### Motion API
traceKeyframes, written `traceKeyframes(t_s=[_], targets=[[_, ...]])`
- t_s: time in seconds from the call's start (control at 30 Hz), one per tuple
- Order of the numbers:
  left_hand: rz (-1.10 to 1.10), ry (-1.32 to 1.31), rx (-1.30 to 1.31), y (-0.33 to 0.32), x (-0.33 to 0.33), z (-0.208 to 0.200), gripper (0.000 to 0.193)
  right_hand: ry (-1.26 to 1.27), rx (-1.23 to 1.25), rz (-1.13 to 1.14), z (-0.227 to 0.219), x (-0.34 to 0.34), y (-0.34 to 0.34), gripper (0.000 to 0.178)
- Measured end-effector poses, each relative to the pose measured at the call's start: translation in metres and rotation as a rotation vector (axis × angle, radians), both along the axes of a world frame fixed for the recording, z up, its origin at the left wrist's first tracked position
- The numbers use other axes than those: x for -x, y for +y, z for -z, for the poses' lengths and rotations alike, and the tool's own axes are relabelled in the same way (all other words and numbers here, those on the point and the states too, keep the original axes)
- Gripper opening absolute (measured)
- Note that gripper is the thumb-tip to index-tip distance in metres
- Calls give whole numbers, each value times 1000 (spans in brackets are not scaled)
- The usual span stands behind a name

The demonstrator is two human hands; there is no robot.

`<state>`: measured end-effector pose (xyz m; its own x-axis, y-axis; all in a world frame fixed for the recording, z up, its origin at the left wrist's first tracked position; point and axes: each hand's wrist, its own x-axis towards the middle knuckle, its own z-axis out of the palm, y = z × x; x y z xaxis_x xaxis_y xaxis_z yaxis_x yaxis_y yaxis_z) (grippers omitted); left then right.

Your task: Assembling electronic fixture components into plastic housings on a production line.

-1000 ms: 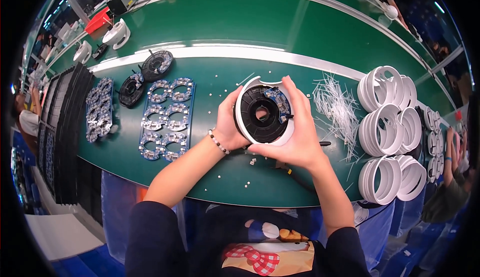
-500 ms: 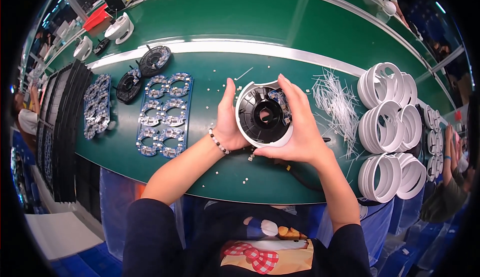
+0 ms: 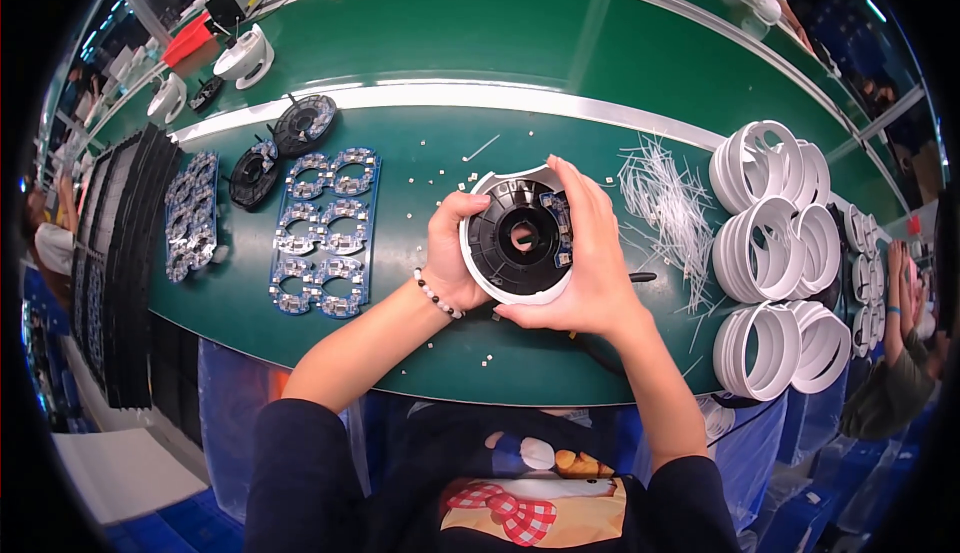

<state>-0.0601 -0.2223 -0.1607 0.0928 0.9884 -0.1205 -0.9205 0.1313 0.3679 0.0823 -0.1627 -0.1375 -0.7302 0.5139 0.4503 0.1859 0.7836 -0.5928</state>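
Note:
Between my hands, above the green bench, is a white round housing (image 3: 478, 265) with a black round plastic base (image 3: 500, 243) seated in it. A small blue circuit board (image 3: 560, 225) lies along the base's right side. My left hand (image 3: 450, 253) grips the housing's left edge, its thumb on the rim. My right hand (image 3: 582, 253) wraps round the right edge, fingers at the far side and thumb at the near side. The undersides of both palms and the back of the housing are hidden.
Panels of blue circuit boards (image 3: 322, 231) lie to the left, with two black bases (image 3: 304, 125) beyond them. White plastic strips (image 3: 664, 218) are heaped on the right beside stacked white rings (image 3: 757, 351). Black trays (image 3: 118, 263) stand far left. Tiny pale pieces dot the bench.
The housing has shifted slightly left and turned a little in my hands. My left thumb has bent down from pointing up onto the rim; my right hand has moved left with the housing.

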Motion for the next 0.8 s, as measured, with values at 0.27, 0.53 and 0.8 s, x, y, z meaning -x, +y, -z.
traceKeyframes(t_s=[0.27, 0.53, 0.8], targets=[[-80, 37, 45, 8, -11, 4, 42, 70, -116, 123, 19, -11, -6, 109], [123, 87, 148, 9, -11, -13, 58, 338, -323, -77, -10, -40, -1, 37], [189, -26, 257, 12, -29, -21, 52, 338, -231, 58, -10, -54, 0, 38]])
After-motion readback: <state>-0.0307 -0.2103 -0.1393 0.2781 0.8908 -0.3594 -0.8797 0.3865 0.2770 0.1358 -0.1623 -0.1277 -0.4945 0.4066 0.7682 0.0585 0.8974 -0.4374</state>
